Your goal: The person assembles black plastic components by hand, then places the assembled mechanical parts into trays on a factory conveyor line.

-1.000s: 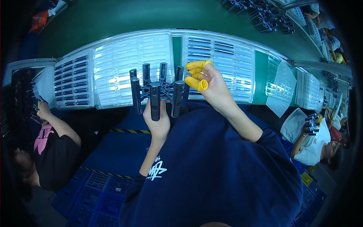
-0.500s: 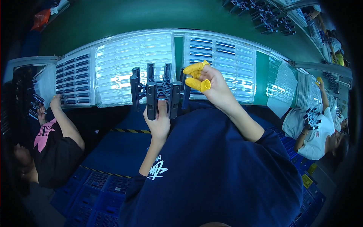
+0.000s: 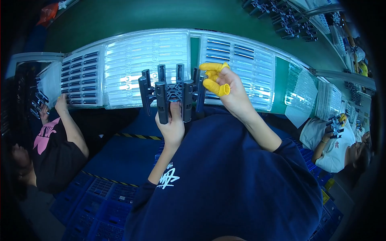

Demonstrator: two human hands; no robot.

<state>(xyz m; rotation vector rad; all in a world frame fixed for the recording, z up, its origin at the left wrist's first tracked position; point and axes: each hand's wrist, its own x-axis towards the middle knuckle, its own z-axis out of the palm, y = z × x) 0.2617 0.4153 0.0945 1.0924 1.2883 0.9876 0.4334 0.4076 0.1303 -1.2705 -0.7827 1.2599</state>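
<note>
My left hand (image 3: 171, 128) grips a black spider-shaped rack (image 3: 174, 91) from below, its thumb up against the hub. Several dark upright tube-shaped pieces ring the hub. My right hand (image 3: 227, 86) is beside the rack's right side, yellow covers on its thumb and fingers. Its thumb and forefinger stand apart close to the rightmost dark pieces (image 3: 200, 93); whether they touch is hard to tell. Behind the hands lie a clear moulded tray (image 3: 146, 48) and another clear tray (image 3: 263, 76) with a few dark pieces in its slots.
A tray (image 3: 80, 100) filled with dark pieces lies left, by a person in a black shirt (image 3: 60, 160). To the right, a person in white (image 3: 339, 148) holds a similar rack (image 3: 334, 126). More racks (image 3: 281, 20) stand on the green surface (image 3: 161, 16). Blue crates (image 3: 92, 205) are below.
The right hand's fingers have spread and drawn slightly right from the rack's right side. The rack is tilted a little differently in my left hand. The view has shifted slightly.
</note>
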